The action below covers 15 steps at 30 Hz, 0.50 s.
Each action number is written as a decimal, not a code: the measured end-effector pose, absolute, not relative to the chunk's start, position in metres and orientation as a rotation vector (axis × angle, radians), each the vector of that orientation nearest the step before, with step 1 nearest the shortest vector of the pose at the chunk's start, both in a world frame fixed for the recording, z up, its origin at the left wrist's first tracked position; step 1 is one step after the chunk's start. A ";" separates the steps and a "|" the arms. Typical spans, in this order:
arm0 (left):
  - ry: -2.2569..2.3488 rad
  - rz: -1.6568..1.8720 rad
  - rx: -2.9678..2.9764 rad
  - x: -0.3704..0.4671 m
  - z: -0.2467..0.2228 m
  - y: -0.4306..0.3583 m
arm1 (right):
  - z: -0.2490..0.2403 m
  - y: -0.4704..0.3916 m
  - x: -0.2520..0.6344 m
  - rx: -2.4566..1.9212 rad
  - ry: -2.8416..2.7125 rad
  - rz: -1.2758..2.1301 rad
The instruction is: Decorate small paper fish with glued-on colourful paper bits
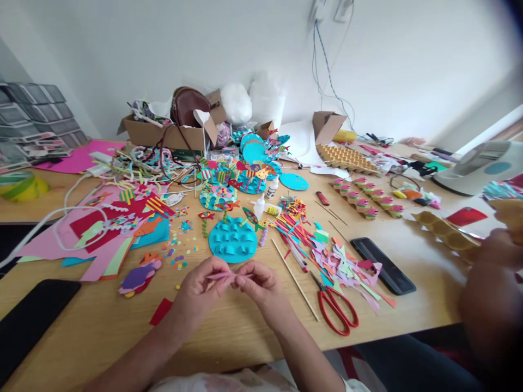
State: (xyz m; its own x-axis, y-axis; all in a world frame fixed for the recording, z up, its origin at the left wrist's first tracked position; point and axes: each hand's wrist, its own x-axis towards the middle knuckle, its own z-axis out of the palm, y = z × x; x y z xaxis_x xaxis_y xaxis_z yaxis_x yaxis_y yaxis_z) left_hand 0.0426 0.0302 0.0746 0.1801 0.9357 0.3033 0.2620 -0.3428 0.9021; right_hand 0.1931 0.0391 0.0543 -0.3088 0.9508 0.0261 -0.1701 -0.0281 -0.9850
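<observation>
Both my hands meet over the table's near middle. Between the fingertips of my left hand [209,283] and my right hand [258,280] is a small pink paper piece [220,276], pinched from both sides. Just beyond them lies a round blue paper disc [232,239] with rows of raised curled flaps, and paper fish on twisted stems stand around it. A red paper scrap [161,311] rests beside my left wrist. To the right of my right hand are a thin wooden stick [295,280] and red-handled scissors [335,307].
Coloured paper scraps [345,264] and a phone [383,265] lie at the right. Glue bottles [273,188] stand behind the disc. Sheets of coloured paper [73,226] cover the left side. At the far right, another person's hand [496,250] holds egg-carton material.
</observation>
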 end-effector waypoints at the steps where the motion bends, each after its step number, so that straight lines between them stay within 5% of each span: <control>1: 1.169 1.108 1.630 0.043 0.072 0.031 | 0.054 0.039 0.196 -0.950 -1.273 1.552; 7: 1.335 0.892 1.624 0.030 0.050 0.037 | 0.048 0.043 0.222 -1.207 -1.388 1.516; 15: 1.103 0.535 2.645 0.024 0.030 0.020 | 0.039 0.051 0.242 -1.685 -2.055 1.055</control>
State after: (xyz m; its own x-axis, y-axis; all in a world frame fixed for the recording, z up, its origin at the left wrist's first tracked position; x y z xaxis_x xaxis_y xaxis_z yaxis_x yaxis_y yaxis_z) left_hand 0.0241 0.0197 0.0303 0.6508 0.7190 0.2440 0.6368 -0.6919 0.3403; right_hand 0.2416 0.0509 0.0392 -0.2797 0.9331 -0.2259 0.7277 0.0525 -0.6839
